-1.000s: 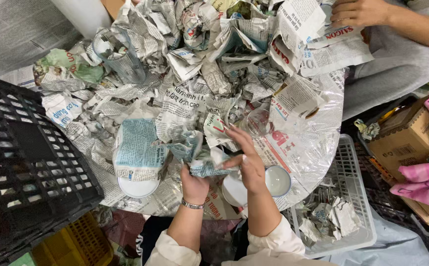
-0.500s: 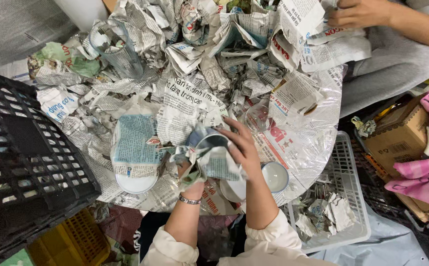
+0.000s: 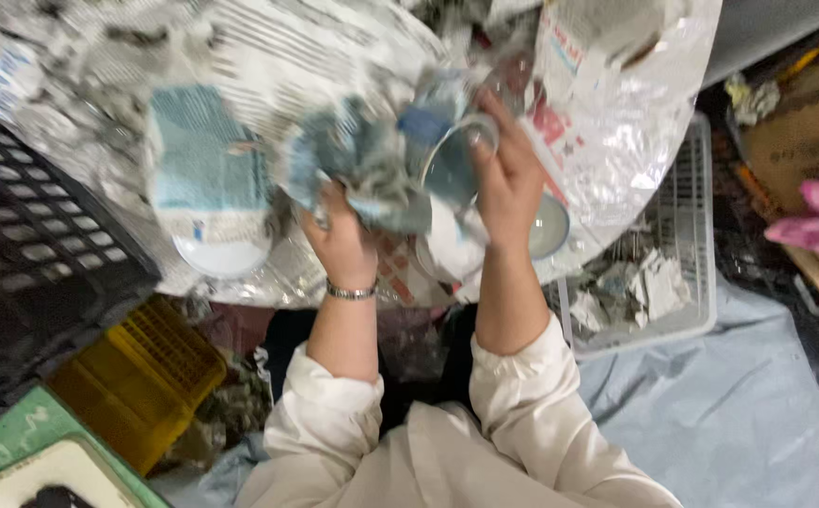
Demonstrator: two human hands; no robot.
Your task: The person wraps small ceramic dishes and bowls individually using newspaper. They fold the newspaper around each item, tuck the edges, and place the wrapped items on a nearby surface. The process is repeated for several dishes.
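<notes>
From the head camera, the person's left hand (image 3: 339, 240) is closed tight on a crumpled wad of newspaper (image 3: 372, 169), and the right hand (image 3: 508, 179) is wrapped around a pale cup (image 3: 452, 165), fingers on its rim. The cup sits near the middle of the paper-covered table (image 3: 616, 150), half out of its wrapping (the picture is blurry). Bare white bowls (image 3: 221, 254) rest to the left and one just right of the hands, but many wrapped lumps farther away look unopened, so much seems left.
</notes>
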